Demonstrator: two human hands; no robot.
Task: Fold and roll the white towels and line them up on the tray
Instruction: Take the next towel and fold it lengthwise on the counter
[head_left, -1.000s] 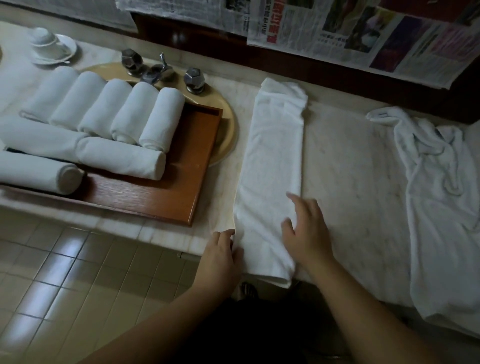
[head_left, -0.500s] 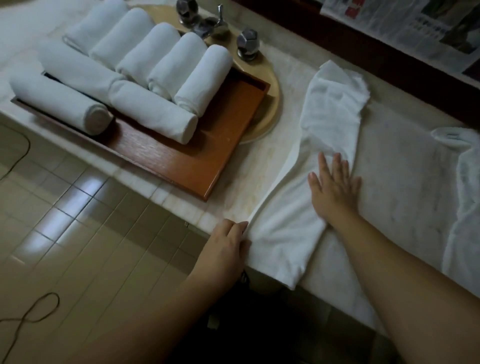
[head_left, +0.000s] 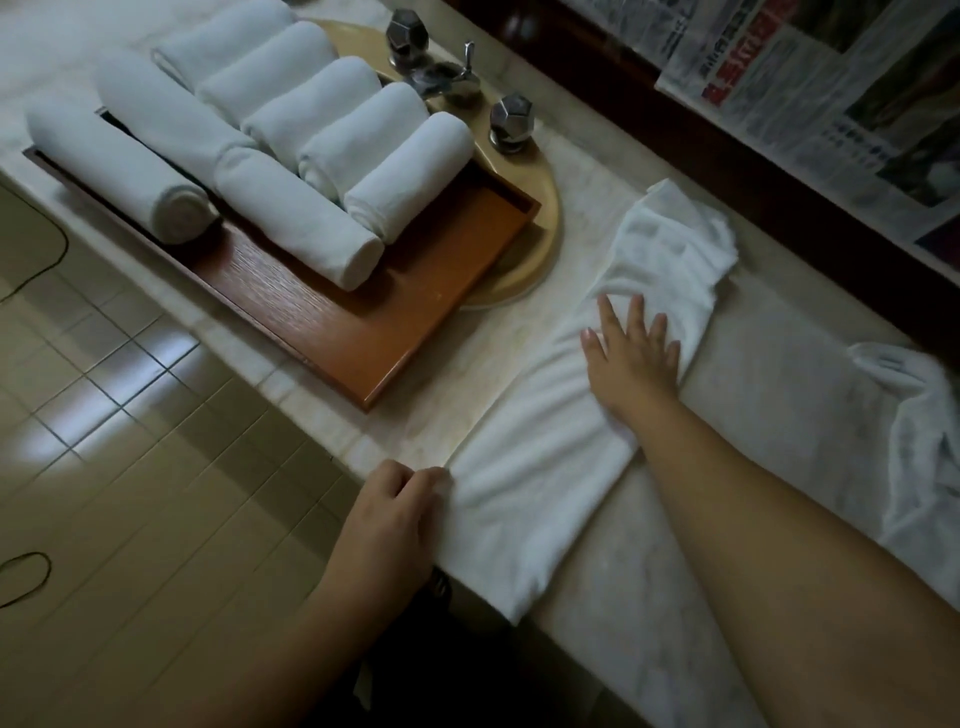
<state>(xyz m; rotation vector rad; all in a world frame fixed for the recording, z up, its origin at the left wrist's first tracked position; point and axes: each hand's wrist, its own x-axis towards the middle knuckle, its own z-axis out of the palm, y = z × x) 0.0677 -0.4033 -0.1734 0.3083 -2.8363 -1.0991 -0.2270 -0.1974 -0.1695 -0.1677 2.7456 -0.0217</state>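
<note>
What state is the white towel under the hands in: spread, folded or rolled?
Folded, not rolled: the white towel lies as a long flat strip on the marble counter, right hand pressing it, left hand pinching its near edge.

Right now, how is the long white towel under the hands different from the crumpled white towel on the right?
The long white towel lies folded into a flat strip; the crumpled white towel lies bunched. Both hands touch the long one; nothing touches the crumpled one. Both are white and rest on the marble counter.
</note>
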